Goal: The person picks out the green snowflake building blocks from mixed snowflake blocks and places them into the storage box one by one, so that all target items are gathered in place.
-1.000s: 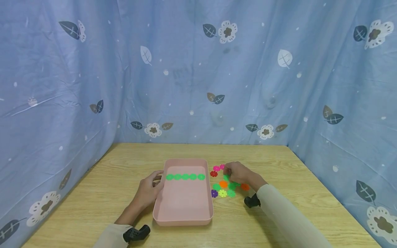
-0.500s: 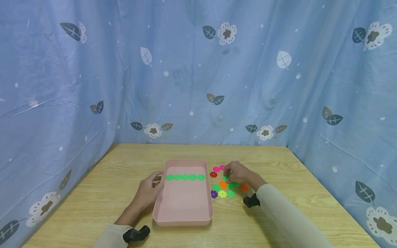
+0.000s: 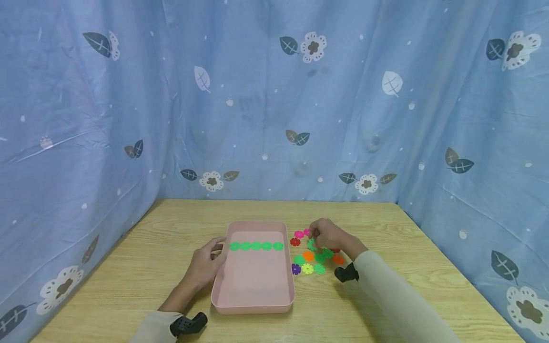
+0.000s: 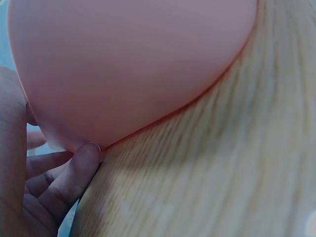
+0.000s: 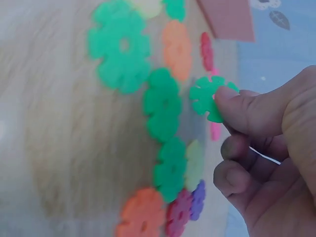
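Pink tray [image 3: 255, 286] nearest on tabletop [image 3: 193, 214], left hand [image 3: 203, 267] resting loosely against its left wall. Purple disc [image 3: 296, 269], yellow disc [image 3: 307, 268] just right; 5 green discs [image 3: 256, 246] lined up inside. Right hand [image 3: 329, 234] pinches 1 green flower piece [image 5: 202, 98], right of tray. Blue curtain [image 3: 257, 95] behind.

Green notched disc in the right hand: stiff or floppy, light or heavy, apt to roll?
Probably stiff: the green disc, pinched near its edge by the right hand, shows no visible sag. Likely light, since it looks thin and notched. On edge it might roll bumpily, given its round, toothed outline.
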`<state>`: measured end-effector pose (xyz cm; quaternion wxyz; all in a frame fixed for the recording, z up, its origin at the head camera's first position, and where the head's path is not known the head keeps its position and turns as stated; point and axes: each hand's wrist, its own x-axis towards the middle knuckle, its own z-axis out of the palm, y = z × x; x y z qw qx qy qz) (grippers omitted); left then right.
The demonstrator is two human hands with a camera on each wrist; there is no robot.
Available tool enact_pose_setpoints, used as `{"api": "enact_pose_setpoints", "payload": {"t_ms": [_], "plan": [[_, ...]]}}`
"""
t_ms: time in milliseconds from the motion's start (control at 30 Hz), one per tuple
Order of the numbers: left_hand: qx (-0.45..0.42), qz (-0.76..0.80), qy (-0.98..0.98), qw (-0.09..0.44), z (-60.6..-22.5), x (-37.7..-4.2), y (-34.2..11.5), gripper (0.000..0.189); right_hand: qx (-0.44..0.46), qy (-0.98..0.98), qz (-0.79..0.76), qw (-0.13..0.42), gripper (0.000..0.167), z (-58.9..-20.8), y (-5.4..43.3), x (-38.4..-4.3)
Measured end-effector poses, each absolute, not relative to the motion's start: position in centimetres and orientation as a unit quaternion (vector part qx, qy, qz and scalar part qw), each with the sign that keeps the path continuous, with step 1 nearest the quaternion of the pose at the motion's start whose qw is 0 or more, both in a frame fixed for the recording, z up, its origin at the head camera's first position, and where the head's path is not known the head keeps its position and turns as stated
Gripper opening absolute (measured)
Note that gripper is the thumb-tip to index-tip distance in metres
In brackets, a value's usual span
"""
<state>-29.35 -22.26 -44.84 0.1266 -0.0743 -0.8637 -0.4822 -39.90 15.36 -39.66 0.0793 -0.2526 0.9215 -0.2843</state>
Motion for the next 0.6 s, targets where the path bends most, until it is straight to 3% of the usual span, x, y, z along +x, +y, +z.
{"api": "enact_pose_setpoints", "payload": {"t_ms": [333, 600], "plan": [[-0.069, -0.488, -0.861, 0.127, -44.9, -29.3, -22.3, 0.043, -0.259, 0.887, -0.372, 0.089, 0.006, -37.9, 12.9, -40.0], [-0.075, -0.486, -0.861, 0.13, -44.8, -29.4, -22.3, 0.043, -0.288, 0.864, -0.406, 0.071, 0.01, -36.7, 9.7, -39.5]]}}
